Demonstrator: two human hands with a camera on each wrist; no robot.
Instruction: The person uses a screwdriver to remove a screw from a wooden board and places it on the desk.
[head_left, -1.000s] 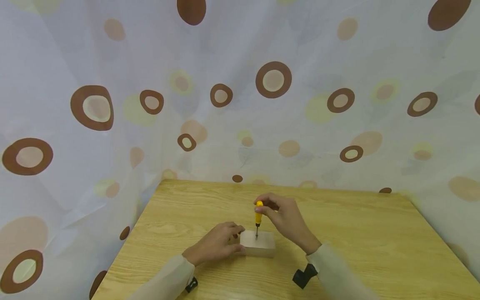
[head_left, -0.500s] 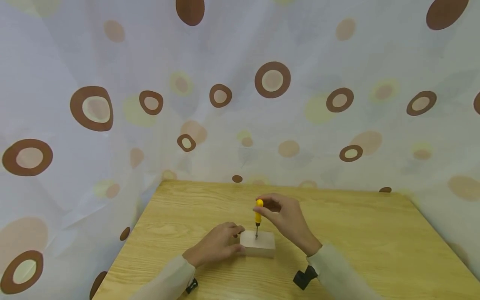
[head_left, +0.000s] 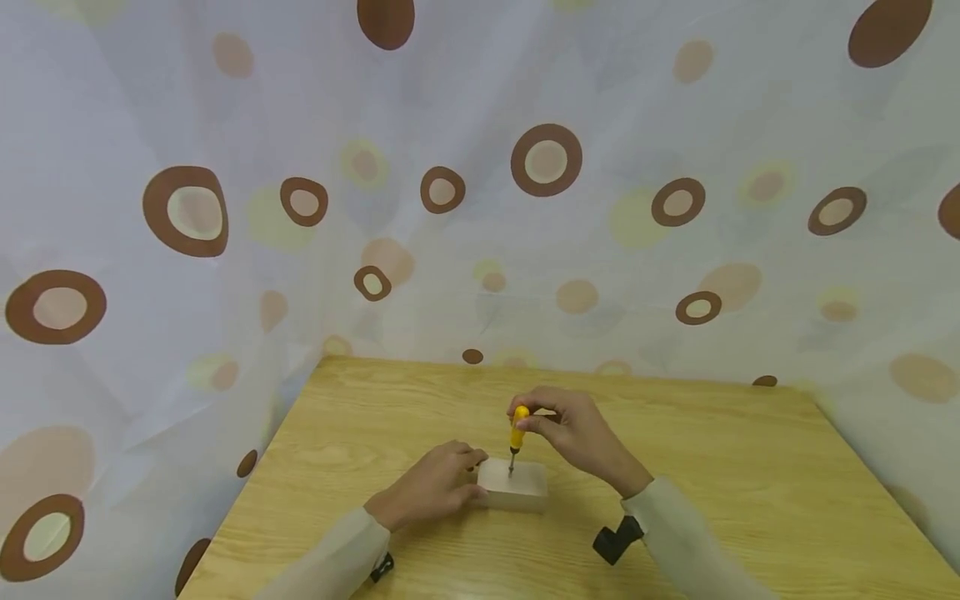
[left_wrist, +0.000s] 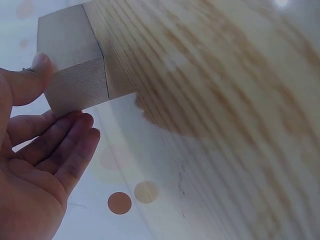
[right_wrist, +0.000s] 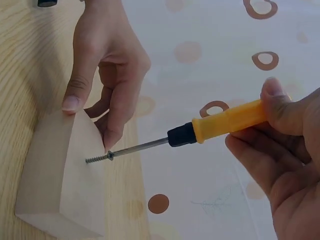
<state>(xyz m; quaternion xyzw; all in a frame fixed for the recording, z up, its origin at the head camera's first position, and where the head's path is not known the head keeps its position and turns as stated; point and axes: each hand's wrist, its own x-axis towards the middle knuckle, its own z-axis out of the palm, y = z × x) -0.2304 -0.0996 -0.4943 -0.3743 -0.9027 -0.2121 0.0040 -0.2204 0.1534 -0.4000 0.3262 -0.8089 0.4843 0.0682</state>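
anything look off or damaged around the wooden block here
Nothing stands out as damaged or spilled. The screw sticks well out of the block, but the screwdriver meets its head, so that seems merely unfinished.
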